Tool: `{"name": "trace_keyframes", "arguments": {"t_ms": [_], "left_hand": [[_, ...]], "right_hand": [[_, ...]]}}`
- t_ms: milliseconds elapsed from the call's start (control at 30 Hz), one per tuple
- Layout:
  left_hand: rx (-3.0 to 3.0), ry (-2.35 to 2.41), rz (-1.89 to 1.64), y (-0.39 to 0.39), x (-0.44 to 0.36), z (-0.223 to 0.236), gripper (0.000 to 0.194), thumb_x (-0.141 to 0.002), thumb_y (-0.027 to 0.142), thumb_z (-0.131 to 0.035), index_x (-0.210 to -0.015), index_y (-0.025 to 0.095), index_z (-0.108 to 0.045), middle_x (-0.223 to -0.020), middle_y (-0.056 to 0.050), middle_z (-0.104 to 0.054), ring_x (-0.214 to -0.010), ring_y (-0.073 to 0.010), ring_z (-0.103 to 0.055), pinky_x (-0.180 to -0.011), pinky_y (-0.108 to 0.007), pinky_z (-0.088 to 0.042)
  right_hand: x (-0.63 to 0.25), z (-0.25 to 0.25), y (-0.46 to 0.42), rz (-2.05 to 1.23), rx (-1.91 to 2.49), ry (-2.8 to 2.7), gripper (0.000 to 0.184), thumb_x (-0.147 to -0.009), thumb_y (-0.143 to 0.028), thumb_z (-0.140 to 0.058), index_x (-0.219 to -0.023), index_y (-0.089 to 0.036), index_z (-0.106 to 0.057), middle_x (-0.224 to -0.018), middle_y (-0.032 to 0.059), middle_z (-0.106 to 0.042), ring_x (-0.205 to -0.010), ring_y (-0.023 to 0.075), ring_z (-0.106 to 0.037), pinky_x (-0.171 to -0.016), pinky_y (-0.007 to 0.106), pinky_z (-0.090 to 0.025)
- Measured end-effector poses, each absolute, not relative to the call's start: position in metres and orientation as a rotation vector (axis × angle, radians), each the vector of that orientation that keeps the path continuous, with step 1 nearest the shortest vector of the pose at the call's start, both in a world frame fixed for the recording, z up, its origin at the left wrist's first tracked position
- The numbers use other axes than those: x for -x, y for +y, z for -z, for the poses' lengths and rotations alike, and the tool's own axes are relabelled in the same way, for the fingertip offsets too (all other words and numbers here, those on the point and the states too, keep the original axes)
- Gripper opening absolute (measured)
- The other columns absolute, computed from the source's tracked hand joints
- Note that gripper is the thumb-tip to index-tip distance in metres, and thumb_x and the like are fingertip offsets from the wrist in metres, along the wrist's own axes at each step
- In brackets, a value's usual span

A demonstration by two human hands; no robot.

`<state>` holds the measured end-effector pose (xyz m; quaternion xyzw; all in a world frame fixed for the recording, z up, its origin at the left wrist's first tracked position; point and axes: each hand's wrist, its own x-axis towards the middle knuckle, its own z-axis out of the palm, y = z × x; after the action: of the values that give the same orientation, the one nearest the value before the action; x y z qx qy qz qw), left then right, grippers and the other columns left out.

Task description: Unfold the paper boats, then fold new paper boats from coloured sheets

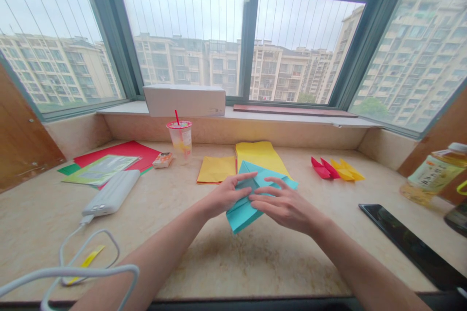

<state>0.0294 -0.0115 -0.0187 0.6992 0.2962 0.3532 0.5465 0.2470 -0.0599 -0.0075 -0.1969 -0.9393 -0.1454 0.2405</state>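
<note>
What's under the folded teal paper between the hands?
The folded teal paper overlaps a yellow paper sheet at its far end, above a beige marble sill. The yellow sheet's covered part, and the stone directly beneath, cannot be seen.

Nothing legible, even the bottle label (pixel 432 173)

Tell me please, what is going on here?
A person holds a folded sheet of turquoise paper with both bare hands, the left hand and the right hand on either side of it, over a stone window ledge. Just beyond lie yellow paper sheets, and to the right sit folded red and yellow paper shapes. Further left are a plastic cup with a red straw and a white power bank.
</note>
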Motion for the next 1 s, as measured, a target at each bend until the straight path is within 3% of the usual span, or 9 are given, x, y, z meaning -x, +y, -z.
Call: {"name": "trace_keyframes", "arguments": {"t_ms": [167, 367, 500, 667, 900, 1000], "left_hand": [[-1.769, 0.658, -0.763, -0.016, -0.03, 0.014, 0.053, -0.086, 0.036, -0.064, -0.136, 0.021, -0.055, -0.135, -0.008, -0.061, -0.127, -0.0289, -0.053, -0.11, -0.045, -0.036], [-1.791, 0.615, -0.716, -0.025, -0.03, 0.005, 0.052, -0.089, 0.044, -0.061, -0.136, 0.023, -0.055, -0.14, -0.007, -0.056, -0.131, -0.03, -0.049, -0.111, -0.043, -0.035], [-1.797, 0.642, -0.709, -0.026, -0.028, 0.003, 0.058, -0.084, 0.043, -0.068, -0.137, 0.024, -0.055, -0.14, -0.008, -0.057, -0.132, -0.0313, -0.048, -0.112, -0.047, -0.032], [-1.761, 0.664, -0.663, -0.026, -0.026, 0.003, 0.073, -0.076, 0.038, -0.076, -0.142, 0.025, -0.048, -0.132, -0.008, -0.062, -0.119, -0.0311, -0.057, -0.101, -0.045, -0.044], [-1.706, 0.576, -0.636, -0.025, -0.027, 0.009, 0.055, -0.086, 0.033, -0.066, -0.139, 0.027, -0.052, -0.129, -0.006, -0.063, -0.105, -0.0253, -0.061, -0.091, -0.037, -0.046], [-1.601, 0.561, -0.65, -0.025, -0.028, 0.01, 0.054, -0.088, 0.033, -0.062, -0.141, 0.028, -0.049, -0.127, -0.006, -0.064, -0.102, -0.0223, -0.062, -0.09, -0.035, -0.046]], "right_hand": [[-0.246, 0.017, -0.056, 0.439, 0.558, -2.516, 0.029, -0.098, -0.01, -0.044, -0.117, -0.023, -0.062, -0.103, 0.004, -0.074, -0.1, 0.0189, -0.064, -0.098, 0.042, -0.043], [-0.251, 0.016, -0.056, 0.497, 0.623, -2.406, 0.023, -0.096, -0.016, -0.05, -0.111, -0.025, -0.065, -0.111, 0.0062, -0.07, -0.099, 0.0214, -0.062, -0.089, 0.039, -0.047], [-0.254, 0.016, -0.053, 0.391, 0.686, -2.342, 0.019, -0.095, -0.024, -0.054, -0.112, -0.025, -0.064, -0.109, 0.0065, -0.07, -0.095, 0.0211, -0.064, -0.085, 0.037, -0.05], [-0.261, 0.015, -0.046, 0.288, 0.688, -2.283, 0.026, -0.094, -0.024, -0.058, -0.12, -0.025, -0.061, -0.11, 0.0055, -0.072, -0.098, 0.0209, -0.066, -0.087, 0.036, -0.05], [-0.274, 0.014, -0.036, 0.367, 0.975, -2.067, 0.04, -0.088, -0.043, -0.065, -0.124, -0.026, -0.062, -0.127, 0.0111, -0.063, -0.116, 0.0295, -0.057, -0.102, 0.05, -0.04], [-0.279, 0.02, -0.027, 0.155, 1.137, -1.811, 0.055, -0.083, -0.053, -0.067, -0.129, -0.024, -0.057, -0.127, 0.0133, -0.062, -0.114, 0.032, -0.059, -0.096, 0.05, -0.046]]}}
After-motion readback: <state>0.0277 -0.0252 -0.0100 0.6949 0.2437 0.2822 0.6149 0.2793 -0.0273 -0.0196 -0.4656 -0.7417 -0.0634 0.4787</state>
